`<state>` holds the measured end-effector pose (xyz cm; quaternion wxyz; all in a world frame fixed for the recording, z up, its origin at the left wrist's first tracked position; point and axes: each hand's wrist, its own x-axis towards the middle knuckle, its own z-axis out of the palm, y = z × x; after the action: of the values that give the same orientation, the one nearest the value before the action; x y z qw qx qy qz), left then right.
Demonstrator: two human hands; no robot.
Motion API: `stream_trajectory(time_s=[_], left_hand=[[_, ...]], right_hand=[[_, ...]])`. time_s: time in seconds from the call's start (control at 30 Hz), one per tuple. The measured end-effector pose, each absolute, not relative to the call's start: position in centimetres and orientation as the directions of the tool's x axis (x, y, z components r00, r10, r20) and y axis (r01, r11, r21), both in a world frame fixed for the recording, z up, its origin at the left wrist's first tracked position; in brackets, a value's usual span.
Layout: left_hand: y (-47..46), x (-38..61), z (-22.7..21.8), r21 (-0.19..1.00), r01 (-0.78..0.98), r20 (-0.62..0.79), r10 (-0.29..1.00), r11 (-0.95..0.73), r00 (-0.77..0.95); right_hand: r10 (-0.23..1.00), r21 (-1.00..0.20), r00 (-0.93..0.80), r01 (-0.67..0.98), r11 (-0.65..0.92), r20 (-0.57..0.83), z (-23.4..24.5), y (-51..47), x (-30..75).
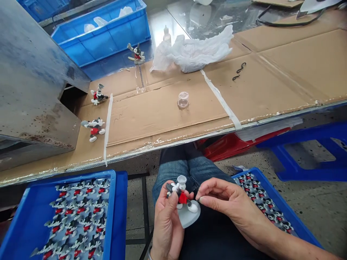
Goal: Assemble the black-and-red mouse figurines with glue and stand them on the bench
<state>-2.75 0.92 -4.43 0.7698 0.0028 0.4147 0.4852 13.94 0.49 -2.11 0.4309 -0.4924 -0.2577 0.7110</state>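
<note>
Over my lap, my left hand (166,216) grips a small cartoon mouse figurine (181,196) with red shorts, standing on a white base (189,216). My right hand (225,202) is beside it, fingers pinched together at the figurine's right side, touching or nearly touching it. Whether anything is between those fingertips I cannot make out. A blue tray (119,202) at my left knee holds several rows of the same figurines. Another blue tray (273,196) with figurines sits at my right.
A cardboard-covered bench (271,90) runs ahead, with three loose figurines (93,128) (98,96) (137,54), a small clear cup (183,99), a crumpled white plastic bag (192,50), a small bottle (167,35) and a blue crate (108,32). A grey metal box (29,79) stands left. Blue stool (311,151) at right.
</note>
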Motion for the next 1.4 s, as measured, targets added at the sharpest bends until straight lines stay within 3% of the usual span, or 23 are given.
stream_trajectory(time_s=[0.2,0.3,0.4,0.63,0.83,1.0,1.27,1.4], left_hand=[[1.4,-2.2,-3.8,0.549,-0.666,-0.677,0.736,0.505,-0.001],[1.5,-1.8,-3.2,0.621,-0.598,-0.68,0.728,0.507,-0.089],[1.3,-1.6,-2.8,0.637,-0.572,-0.666,0.743,0.517,-0.07],[0.9,-1.8,-2.5,0.594,-0.579,-0.678,0.735,0.558,0.013],[0.3,-1.8,-2.7,0.602,-0.476,-0.684,0.722,0.641,0.107],[0.0,-2.1,-2.8,0.614,-0.472,-0.681,0.727,0.633,0.091],[-0.6,-2.0,-3.2,0.681,-0.433,-0.649,0.76,0.591,0.017],[-0.7,-2.1,-3.6,0.717,-0.395,-0.626,0.78,0.574,-0.002]], right_hand=[[0.873,-0.832,-0.116,-0.263,-0.488,-0.474,-1.7,-0.1,14.2],[0.911,-0.891,-0.103,-0.192,-0.412,-0.399,-1.7,-0.2,13.9],[0.926,-0.915,-0.114,-0.151,-0.374,-0.36,-1.7,0.0,13.3],[0.898,-0.882,-0.06,-0.17,-0.44,-0.436,-2.3,0.4,13.2],[0.861,-0.854,-0.087,-0.114,-0.508,-0.5,-2.2,0.3,13.7],[0.848,-0.846,-0.085,-0.078,-0.528,-0.522,-2.3,0.6,14.1],[0.943,-0.939,-0.031,0.102,-0.328,-0.333,-2.7,0.6,14.4],[0.938,-0.934,-0.088,0.162,-0.318,-0.334,-2.4,0.6,14.2]])
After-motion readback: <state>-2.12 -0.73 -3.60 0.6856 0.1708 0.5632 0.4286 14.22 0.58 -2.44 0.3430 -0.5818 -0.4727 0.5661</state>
